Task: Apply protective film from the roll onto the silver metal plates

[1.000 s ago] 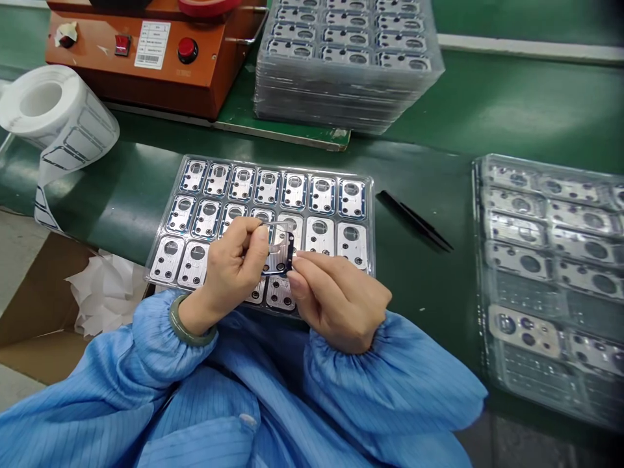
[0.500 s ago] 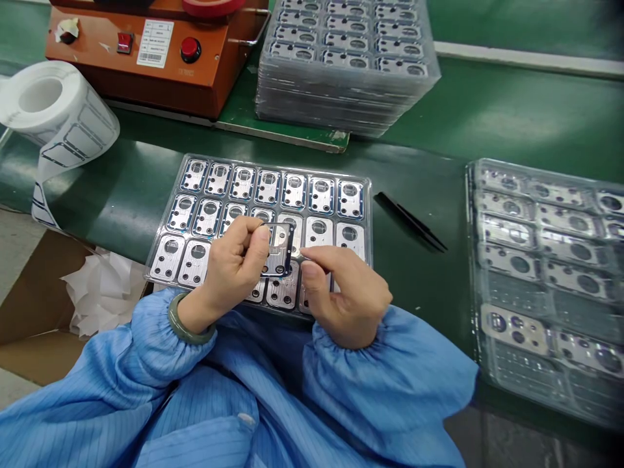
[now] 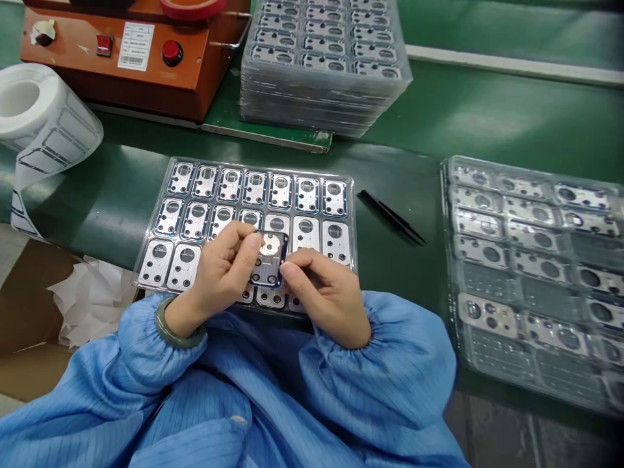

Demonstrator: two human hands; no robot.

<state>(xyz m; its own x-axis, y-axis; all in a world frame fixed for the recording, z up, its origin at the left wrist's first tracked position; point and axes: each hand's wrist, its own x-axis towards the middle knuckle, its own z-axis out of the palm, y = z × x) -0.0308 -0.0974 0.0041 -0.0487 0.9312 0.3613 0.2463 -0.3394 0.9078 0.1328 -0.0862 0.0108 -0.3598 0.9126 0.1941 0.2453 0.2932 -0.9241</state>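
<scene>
Over tray (image 3: 351, 224), plate (image 3: 267, 259) long-axis fwd-rt

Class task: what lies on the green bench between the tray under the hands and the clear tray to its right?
Black tweezers lie there on the green bench, in the head view.

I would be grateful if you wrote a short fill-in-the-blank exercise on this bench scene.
The left hand holds a small metal plate with a ____ border, and the right hand is at its lower edge.
The clear plastic tray under the hands has ____ plates across its top row.
Black tweezers lie to the ____ of that tray.
A green bangle sits on the person's ____ wrist.

Missing words: blue; seven; right; left.
</scene>
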